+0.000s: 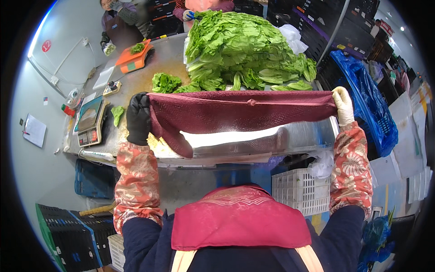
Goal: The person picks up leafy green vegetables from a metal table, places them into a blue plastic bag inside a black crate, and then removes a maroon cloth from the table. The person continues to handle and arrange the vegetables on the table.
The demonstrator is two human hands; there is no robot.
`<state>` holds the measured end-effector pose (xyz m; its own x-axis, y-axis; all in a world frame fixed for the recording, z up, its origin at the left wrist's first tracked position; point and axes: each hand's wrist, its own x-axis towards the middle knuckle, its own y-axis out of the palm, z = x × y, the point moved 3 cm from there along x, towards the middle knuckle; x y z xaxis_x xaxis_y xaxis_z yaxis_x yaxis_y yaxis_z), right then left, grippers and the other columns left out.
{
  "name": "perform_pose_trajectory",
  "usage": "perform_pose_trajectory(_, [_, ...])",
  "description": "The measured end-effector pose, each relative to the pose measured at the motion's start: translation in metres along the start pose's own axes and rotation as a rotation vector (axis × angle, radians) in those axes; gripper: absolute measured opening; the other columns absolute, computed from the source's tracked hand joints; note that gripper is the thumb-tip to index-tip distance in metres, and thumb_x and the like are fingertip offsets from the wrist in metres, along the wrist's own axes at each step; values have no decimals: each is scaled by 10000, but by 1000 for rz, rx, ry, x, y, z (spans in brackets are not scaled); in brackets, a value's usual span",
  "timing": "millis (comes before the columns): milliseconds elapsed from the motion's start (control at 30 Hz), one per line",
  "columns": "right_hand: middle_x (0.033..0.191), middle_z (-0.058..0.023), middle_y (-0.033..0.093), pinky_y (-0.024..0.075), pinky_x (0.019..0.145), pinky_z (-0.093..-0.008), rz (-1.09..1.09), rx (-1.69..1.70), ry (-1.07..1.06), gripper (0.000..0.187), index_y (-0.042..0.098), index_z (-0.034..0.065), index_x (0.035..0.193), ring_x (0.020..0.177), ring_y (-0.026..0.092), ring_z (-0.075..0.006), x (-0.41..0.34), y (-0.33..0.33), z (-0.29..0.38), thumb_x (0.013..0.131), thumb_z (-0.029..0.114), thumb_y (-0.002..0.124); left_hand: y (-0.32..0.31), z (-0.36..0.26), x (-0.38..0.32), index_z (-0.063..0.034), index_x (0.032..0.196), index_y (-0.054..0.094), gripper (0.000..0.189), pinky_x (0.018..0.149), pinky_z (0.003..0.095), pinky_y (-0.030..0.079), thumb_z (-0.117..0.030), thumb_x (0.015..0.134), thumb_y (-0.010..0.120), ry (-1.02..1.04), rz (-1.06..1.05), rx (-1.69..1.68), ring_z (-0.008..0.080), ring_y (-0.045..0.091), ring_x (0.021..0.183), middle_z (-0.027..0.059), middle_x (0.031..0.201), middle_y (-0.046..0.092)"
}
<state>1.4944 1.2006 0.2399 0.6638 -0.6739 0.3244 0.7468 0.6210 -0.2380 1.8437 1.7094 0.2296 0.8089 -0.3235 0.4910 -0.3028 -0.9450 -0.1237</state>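
A dark red cloth point(238, 108) is stretched wide above the front of the metal table point(306, 137). My left hand point(138, 117), in a black glove, grips its left end, and a loose corner hangs down beside it. The right end is held by my right hand point(344, 105), in a pale glove. The fingers of both hands are closed over the fabric. Just beyond the cloth rises a large heap of green leaf lettuce point(241, 47). Its top edge hides part of the table and the foot of the heap.
On the left stand a digital scale point(90, 119) and an orange scale point(133, 57) bearing greens. One loose leaf point(117, 115) lies near my left hand. A blue-lined crate point(367, 102) is at the right. Below is a white plastic basket point(302, 190). Two people stand across the table.
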Motion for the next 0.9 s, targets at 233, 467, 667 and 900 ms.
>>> perform_pose_trajectory(233, [808, 31, 515, 398, 708, -213, 85, -129, -145, 59, 555, 58, 913, 760, 474, -72, 52, 0, -35, 870, 97, 566, 18, 47, 41, -35, 999, 555, 147, 749, 237, 416, -159, 923, 534, 20, 153, 328, 86, 491, 791, 0, 852, 570])
perform_pose_trajectory(467, [1135, -178, 564, 408, 957, -369, 122, -767, 144, 465, 491, 26, 1227, 1111, 527, -303, 51, 62, -192, 811, 207, 595, 108, 130, 12, -66, 1170, 548, 409, 858, 412, 444, -332, 861, 585, 38, 69, 771, 343, 575, 988, 173, 1047, 617])
perform_pose_trajectory(667, [1012, -121, 590, 420, 881, -401, 216, -790, -169, 161, 601, 85, 917, 969, 547, -313, -46, 140, -196, 781, 171, 599, 163, 134, -85, -97, 1239, 522, 477, 949, 442, 378, -347, 837, 585, 14, 746, 696, 312, 509, 1117, 151, 1193, 553])
perform_pose_trajectory(900, [1452, -115, 296, 189, 1064, -556, 387, -1330, 159, 525, 380, 247, 1361, 1360, 228, -294, 21, 147, -224, 888, 460, 464, 191, 141, -96, -189, 1437, 265, 839, 1110, 531, 44, -530, 753, 613, -41, 897, 956, 365, 147, 1377, 148, 1484, 221])
